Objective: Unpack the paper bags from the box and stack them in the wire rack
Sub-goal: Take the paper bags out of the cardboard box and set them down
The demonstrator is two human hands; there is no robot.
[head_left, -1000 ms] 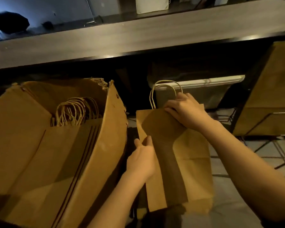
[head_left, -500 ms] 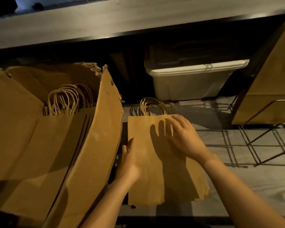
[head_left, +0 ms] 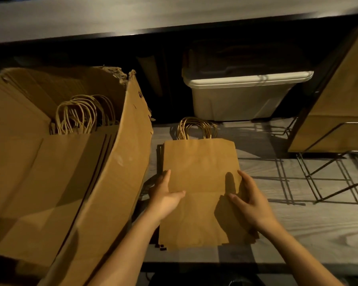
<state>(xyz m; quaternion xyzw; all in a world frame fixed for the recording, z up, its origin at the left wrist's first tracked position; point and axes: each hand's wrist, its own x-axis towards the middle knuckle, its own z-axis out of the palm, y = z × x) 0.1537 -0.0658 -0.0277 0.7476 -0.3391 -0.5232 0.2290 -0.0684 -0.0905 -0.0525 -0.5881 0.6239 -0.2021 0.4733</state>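
The right hand (head_left: 251,202) slides to the side of the bag pile (head_left: 198,172), and now its fingers (head_left: 241,176) and the left hand (head_left: 165,196) pinch the edges, looking ready to lift.

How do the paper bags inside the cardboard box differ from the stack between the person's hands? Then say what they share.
The boxed bags stand on edge, handles up; the stack of bags lies flat on the grey surface, handles pointing away. The boxed bags sit untouched in the cardboard box; the stack of bags is outside it, its sides gripped by the left hand and right hand. Both are brown paper with looped handles.
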